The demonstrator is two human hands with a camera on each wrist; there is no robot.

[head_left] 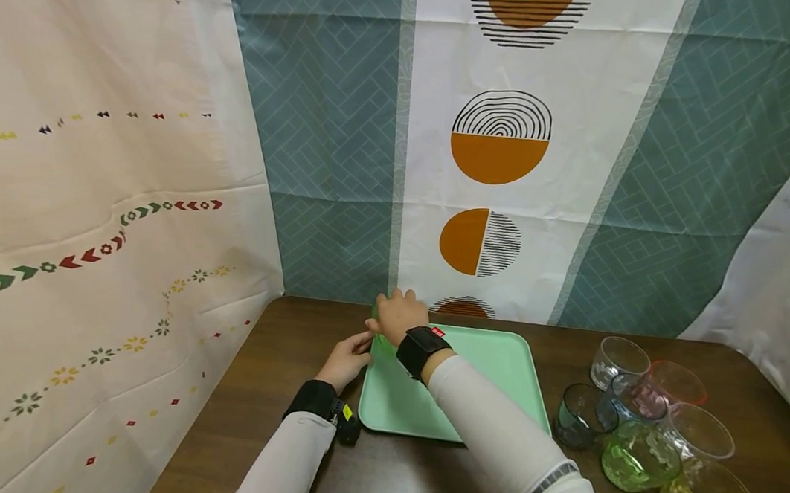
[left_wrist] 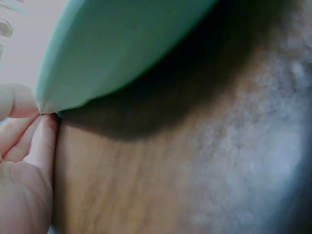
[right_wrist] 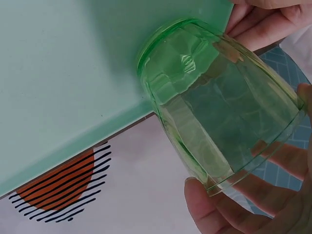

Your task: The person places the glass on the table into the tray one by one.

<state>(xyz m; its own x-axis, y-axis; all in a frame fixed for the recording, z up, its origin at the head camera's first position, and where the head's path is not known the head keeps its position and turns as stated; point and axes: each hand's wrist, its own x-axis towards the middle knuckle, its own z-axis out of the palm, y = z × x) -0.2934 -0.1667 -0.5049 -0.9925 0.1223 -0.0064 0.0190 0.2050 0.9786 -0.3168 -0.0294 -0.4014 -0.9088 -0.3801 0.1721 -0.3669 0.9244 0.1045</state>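
Observation:
In the right wrist view, my right hand point(right_wrist: 278, 204) holds a clear green drinking glass point(right_wrist: 183, 66) with its fingers spread about the rim. The glass's base is at the light green tray point(head_left: 489, 372), near its far left corner; I cannot tell if it touches. From above, the right hand point(head_left: 402, 317) mostly hides this glass. On the tray's left edge, my left hand point(head_left: 344, 363) pinches the rim between thumb and fingers, and the left wrist view shows this hand point(left_wrist: 24, 161) at the green tray's edge point(left_wrist: 126, 44).
On the brown wooden table point(head_left: 254, 380), several glasses stand grouped right of the tray, among them a dark glass point(head_left: 581, 415), a green glass point(head_left: 637, 461) and a red-rimmed glass point(head_left: 677, 384). Patterned cloths point(head_left: 336, 145) hang behind and at the left.

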